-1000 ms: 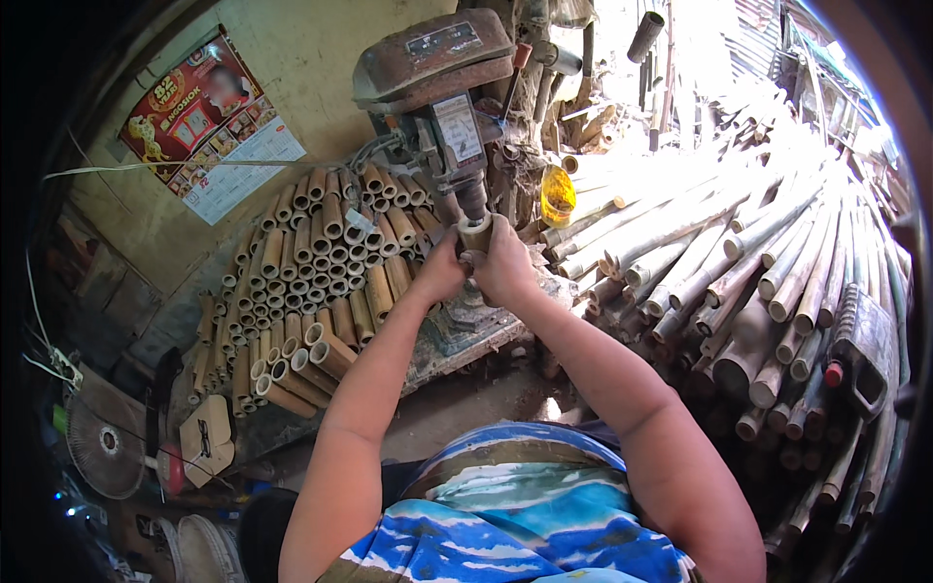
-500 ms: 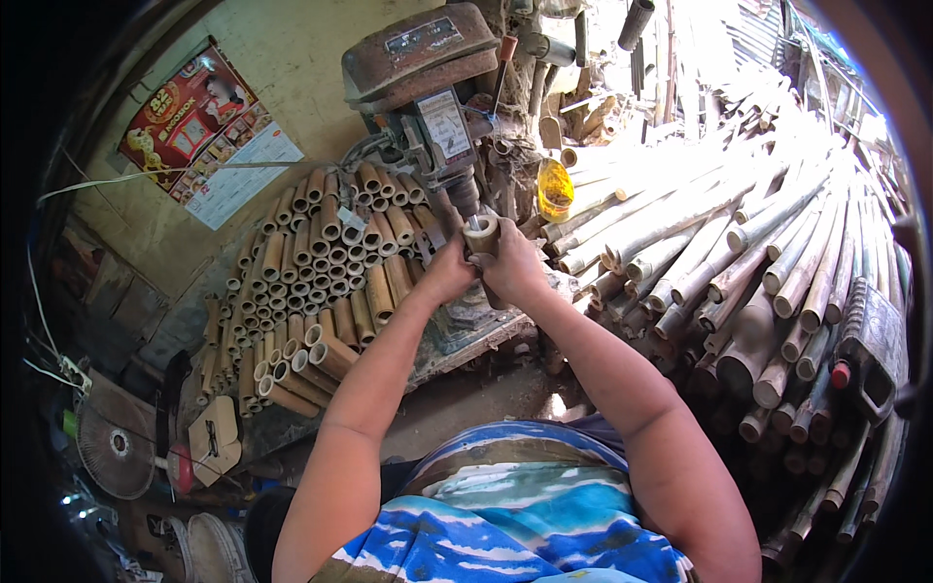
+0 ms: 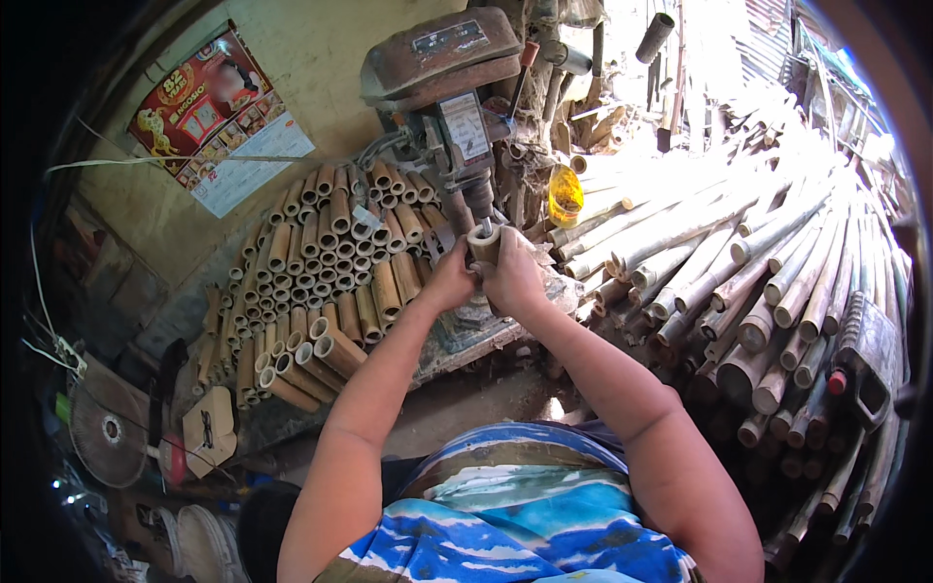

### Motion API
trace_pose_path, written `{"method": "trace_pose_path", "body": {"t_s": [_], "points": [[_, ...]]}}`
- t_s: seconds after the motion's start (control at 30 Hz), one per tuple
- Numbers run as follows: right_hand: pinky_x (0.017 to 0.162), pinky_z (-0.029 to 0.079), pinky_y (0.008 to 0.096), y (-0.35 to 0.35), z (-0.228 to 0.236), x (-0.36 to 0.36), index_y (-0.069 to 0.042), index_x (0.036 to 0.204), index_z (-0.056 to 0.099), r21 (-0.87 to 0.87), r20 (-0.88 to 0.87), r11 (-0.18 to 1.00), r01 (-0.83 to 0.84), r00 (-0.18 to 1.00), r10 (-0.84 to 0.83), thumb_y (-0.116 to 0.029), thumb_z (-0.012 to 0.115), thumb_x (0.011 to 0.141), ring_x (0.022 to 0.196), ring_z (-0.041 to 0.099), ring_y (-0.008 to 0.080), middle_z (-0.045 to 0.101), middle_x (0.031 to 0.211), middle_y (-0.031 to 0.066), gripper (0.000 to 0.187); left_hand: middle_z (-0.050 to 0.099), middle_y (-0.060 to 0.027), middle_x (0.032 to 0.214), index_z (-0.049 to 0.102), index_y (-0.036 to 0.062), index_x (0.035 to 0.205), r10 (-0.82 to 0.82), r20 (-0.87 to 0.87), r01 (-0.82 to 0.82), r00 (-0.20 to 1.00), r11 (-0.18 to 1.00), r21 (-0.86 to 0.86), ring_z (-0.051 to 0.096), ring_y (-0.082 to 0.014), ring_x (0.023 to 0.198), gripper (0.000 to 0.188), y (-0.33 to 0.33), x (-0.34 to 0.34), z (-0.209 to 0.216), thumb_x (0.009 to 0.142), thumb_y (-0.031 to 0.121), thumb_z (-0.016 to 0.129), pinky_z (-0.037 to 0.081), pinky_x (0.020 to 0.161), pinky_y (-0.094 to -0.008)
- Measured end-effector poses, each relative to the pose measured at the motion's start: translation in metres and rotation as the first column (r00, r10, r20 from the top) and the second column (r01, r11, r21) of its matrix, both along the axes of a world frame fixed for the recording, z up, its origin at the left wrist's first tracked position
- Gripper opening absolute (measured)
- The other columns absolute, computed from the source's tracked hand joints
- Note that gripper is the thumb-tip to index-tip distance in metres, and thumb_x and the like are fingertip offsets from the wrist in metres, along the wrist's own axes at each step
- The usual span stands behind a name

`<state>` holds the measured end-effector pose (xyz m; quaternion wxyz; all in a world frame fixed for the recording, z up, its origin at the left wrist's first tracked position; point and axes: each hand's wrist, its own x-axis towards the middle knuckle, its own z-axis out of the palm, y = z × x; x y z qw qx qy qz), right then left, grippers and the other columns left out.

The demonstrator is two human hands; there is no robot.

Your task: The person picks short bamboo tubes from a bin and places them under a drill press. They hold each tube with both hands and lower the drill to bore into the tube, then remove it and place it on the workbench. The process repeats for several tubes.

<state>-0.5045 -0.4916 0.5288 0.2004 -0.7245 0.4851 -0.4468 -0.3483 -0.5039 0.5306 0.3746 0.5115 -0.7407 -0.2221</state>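
Note:
Both my hands grip a short bamboo tube [image 3: 483,246] under the spindle of a rusty drill press [image 3: 442,58]. My left hand [image 3: 453,279] closes on the tube's left side, and my right hand [image 3: 515,272] wraps its right side. The tube stands nearly upright with its round open end facing up. A metal bit [image 3: 486,223] comes down from the chuck [image 3: 476,192] to the tube's mouth; how deep it reaches inside I cannot tell. My fingers hide the tube's lower part.
Cut bamboo tubes [image 3: 340,255] are stacked left of the press on the bench. Long bamboo poles [image 3: 758,262] fan out at the right, with a dark jerrycan [image 3: 865,340] beside them. A yellow container [image 3: 565,197] hangs behind my right hand. At lower left stands a fan [image 3: 110,432].
The view has shifted slightly, so the press and stacks sit a little farther right and lower. My hands still hold the tube at the bit, its mouth tilted slightly differently.

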Motion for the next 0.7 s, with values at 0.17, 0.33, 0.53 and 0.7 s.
{"method": "trace_pose_path", "body": {"t_s": [0.17,0.33,0.53,0.7], "points": [[0.088,0.051,0.055,-0.013,0.001,0.002,-0.002,0.129,0.04,-0.002,-0.01,0.999,0.032,0.999,-0.032,-0.017,0.07,0.084,0.103,0.063,0.0481,0.061,0.115,0.0282,0.056,0.058,-0.0201,0.138,0.043,0.0029,0.144,-0.079,-0.061,0.077,0.995,0.997,-0.032,0.054,-0.0296,0.13,0.065,-0.012,0.0,-0.006,0.083,0.0,0.065,0.042,0.109,-0.038],[0.088,0.051,0.0547,-0.017,0.0,-0.01,-0.001,0.127,0.043,0.017,0.019,1.0,0.019,1.0,-0.019,-0.017,0.07,0.084,0.102,0.063,0.0472,0.064,0.11,0.0281,0.053,0.056,-0.0194,0.14,0.04,0.0038,0.146,-0.114,-0.027,0.115,0.993,0.993,0.031,0.053,-0.0281,0.13,0.069,-0.023,-0.007,-0.007,0.082,0.0,0.067,0.041,0.11,-0.0374],[0.088,0.05,0.0546,-0.01,-0.006,-0.019,-0.001,0.125,0.044,0.074,-0.01,0.997,0.021,1.0,-0.021,-0.014,0.07,0.083,0.103,0.063,0.0481,0.065,0.107,0.0289,0.051,0.061,-0.0228,0.132,0.038,0.0054,0.145,0.009,0.093,-0.016,0.996,0.997,0.071,0.058,-0.0354,0.126,0.069,-0.008,-0.019,-0.008,0.083,0.003,0.068,0.045,0.105,-0.0403],[0.086,0.051,0.0556,0.0,-0.007,-0.018,-0.001,0.123,0.042,0.096,-0.047,0.995,-0.026,0.998,0.03,-0.015,0.069,0.083,0.102,0.063,0.0485,0.062,0.11,0.0295,0.05,0.062,-0.0239,0.13,0.04,0.0056,0.142,0.028,0.063,-0.031,0.998,0.999,0.044,0.059,-0.0386,0.124,0.063,0.009,-0.016,-0.011,0.085,0.005,0.067,0.046,0.102,-0.0421]]}}
